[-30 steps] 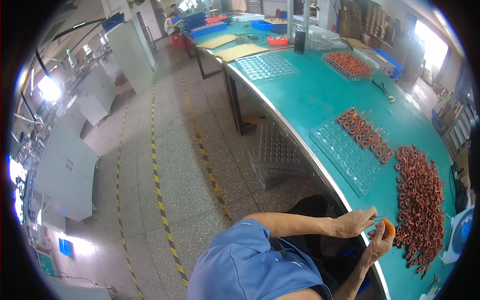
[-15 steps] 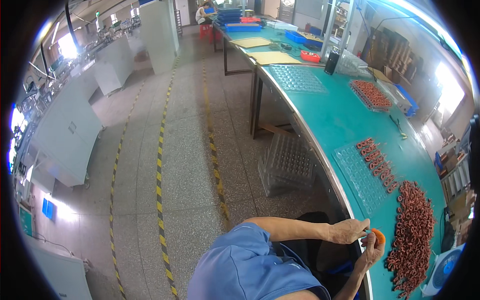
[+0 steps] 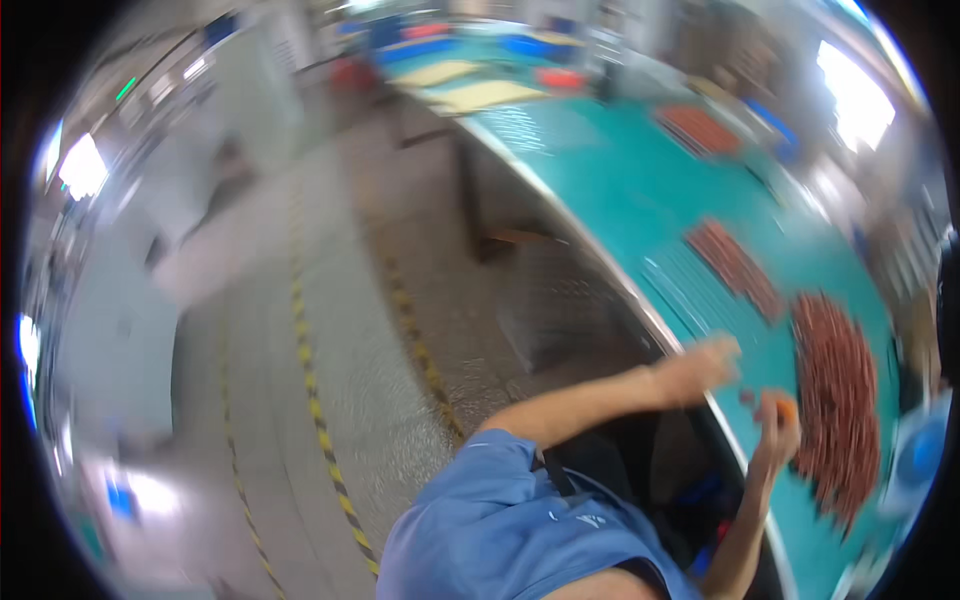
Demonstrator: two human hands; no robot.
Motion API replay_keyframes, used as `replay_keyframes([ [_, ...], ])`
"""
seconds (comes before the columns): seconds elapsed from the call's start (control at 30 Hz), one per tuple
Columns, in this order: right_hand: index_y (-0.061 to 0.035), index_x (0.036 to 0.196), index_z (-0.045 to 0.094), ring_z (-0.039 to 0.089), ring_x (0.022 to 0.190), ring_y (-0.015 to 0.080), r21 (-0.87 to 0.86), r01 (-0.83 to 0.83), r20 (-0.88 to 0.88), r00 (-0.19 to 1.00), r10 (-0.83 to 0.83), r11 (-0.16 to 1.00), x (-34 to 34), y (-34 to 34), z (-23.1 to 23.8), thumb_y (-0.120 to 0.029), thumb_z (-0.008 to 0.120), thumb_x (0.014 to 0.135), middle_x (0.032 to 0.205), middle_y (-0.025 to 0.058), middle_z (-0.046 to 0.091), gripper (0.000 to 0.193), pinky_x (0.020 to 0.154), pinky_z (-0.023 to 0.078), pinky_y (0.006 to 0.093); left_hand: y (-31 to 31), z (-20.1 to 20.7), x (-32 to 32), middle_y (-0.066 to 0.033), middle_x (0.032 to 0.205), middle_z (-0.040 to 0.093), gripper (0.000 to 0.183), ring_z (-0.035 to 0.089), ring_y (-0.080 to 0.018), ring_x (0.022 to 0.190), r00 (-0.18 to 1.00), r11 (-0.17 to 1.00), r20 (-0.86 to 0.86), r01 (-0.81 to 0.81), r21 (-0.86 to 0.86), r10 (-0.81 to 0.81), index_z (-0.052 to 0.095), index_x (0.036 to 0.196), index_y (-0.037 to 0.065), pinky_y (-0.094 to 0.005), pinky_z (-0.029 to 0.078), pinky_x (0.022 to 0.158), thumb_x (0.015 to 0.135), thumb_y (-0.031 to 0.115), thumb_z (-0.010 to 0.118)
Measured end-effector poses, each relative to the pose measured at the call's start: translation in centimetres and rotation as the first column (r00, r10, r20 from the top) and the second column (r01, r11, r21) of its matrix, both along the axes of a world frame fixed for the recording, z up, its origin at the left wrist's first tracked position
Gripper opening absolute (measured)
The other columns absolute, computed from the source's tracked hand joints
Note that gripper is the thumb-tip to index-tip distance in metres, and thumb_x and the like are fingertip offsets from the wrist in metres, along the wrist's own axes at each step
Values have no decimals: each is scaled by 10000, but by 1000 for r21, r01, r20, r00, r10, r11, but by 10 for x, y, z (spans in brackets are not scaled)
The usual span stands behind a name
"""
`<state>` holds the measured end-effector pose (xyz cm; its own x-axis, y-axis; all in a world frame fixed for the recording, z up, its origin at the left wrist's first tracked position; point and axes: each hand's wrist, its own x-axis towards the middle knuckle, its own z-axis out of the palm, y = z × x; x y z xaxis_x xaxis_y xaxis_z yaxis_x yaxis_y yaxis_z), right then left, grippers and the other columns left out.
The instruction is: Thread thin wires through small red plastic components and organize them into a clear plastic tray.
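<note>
Motion blur smears the whole view. My right hand (image 3: 776,440) is closed around an orange-handled tool (image 3: 789,411) whose exact kind I cannot make out. Just left of it shows a small reddish piece (image 3: 746,397), probably at the tool's tip. My left hand (image 3: 697,372) hovers apart from the right one, over the table's near edge; its fingers are too smeared to read. Right of my hands lies a big heap of reddish-brown ring-shaped parts (image 3: 835,400). Beyond my left hand is a clear plastic tray (image 3: 690,295), with rows of the same rings (image 3: 735,268) along its right side.
The long green table (image 3: 630,190) runs away to the far left. On it are another batch of reddish parts (image 3: 697,130), yellow sheets (image 3: 485,96) and a red bin (image 3: 560,78). Clear trays (image 3: 560,310) are stacked under the table. A blue fan (image 3: 925,445) stands at the right.
My hands, joined at the orange-handled tool before, have come apart, the left one moving up and away. The whole view has shifted and blurred.
</note>
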<state>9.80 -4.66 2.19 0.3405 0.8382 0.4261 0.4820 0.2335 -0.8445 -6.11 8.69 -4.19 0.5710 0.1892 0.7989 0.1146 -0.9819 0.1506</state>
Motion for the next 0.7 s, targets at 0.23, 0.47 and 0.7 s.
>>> replay_keyframes([
  [0.23,-3,977,676,580,664,87,-43,127,104,987,-122,991,56,85,36,-221,639,895,712,39,647,235,618,454,238,63,3,6,-180,1076,557,310,551,-365,1000,969,944,-14,-245,-223,248,551,1077,-3,-446,444,854,853,182,658],
  [0.47,9,961,693,648,634,128,-91,120,223,970,-97,989,94,178,18,-208,640,867,719,101,686,243,600,506,270,59,0,26,-142,1087,546,294,549,-322,1003,975,930,-57,-223,-293,216,560,1064,7,-426,437,847,871,211,646],
  [0.7,4,827,645,606,629,228,4,-17,494,869,13,1000,91,241,-34,-198,622,844,700,163,632,204,609,470,369,58,-1,11,-206,930,588,214,573,-407,888,975,912,120,-128,-389,188,571,970,-7,-460,464,789,855,161,634],
])
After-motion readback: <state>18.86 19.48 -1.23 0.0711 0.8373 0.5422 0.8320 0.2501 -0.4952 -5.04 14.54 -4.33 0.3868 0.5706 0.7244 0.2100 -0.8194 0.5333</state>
